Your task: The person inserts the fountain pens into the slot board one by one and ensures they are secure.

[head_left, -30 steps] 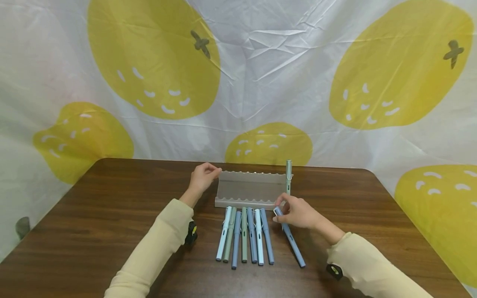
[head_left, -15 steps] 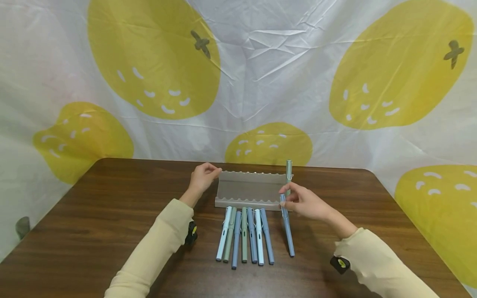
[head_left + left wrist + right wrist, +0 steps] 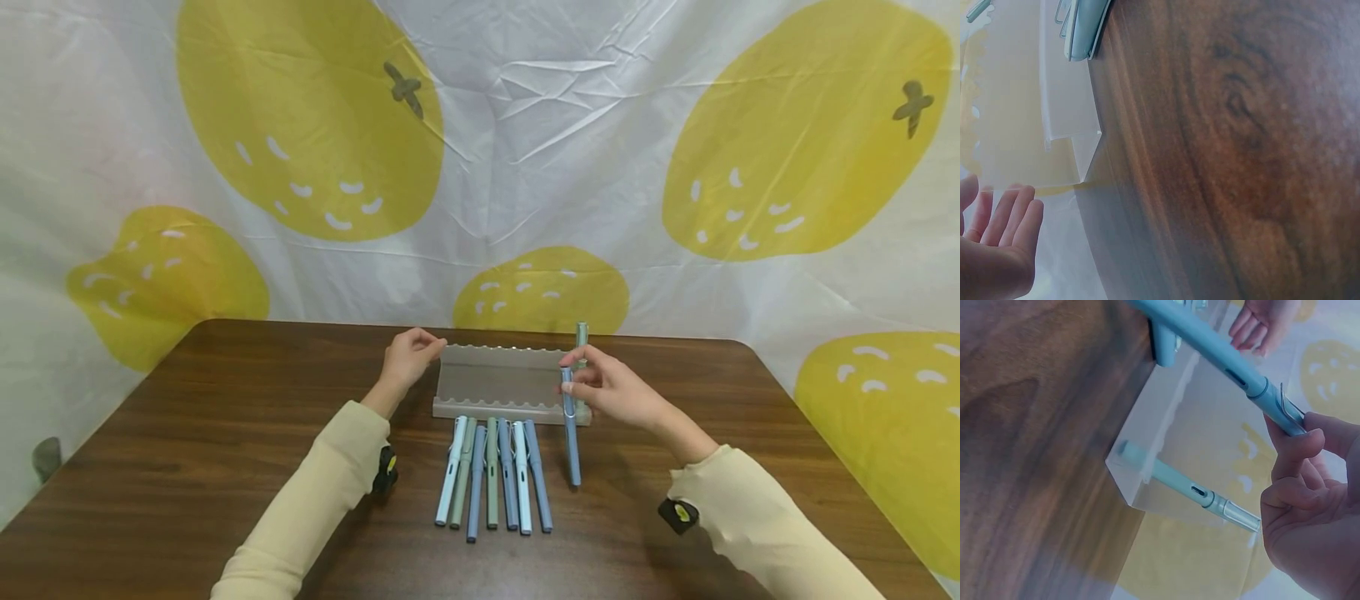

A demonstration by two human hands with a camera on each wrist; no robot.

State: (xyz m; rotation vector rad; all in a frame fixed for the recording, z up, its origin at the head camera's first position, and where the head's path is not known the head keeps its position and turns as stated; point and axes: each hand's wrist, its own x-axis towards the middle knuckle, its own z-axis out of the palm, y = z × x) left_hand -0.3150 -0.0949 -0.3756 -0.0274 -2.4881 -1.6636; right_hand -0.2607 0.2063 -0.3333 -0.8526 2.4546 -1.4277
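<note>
In the head view, a clear acrylic pen rack (image 3: 480,410) with scalloped edges stands toward the back of the table. My left hand (image 3: 407,360) pinches its upper left corner between thumb and index finger. My right hand (image 3: 621,392) pinches a blue fountain pen (image 3: 572,442) near its clip end; the pen slants down in front of the rack's right part. A green fountain pen (image 3: 1188,487) leans in the rack's rightmost slot, as the right wrist view shows. Several capped pens (image 3: 492,483) in light blue, green and blue lie side by side before the rack.
The brown wooden table (image 3: 285,375) carries everything. Behind its far edge hangs a white cloth (image 3: 525,167) printed with yellow fruit. Both forearms wear pale sleeves (image 3: 322,475), with a dark wrist device (image 3: 678,515) on each.
My right hand has lifted the blue pen off the table and carried it back toward the rack, turning it more upright. My left hand stays at the rack's corner.
</note>
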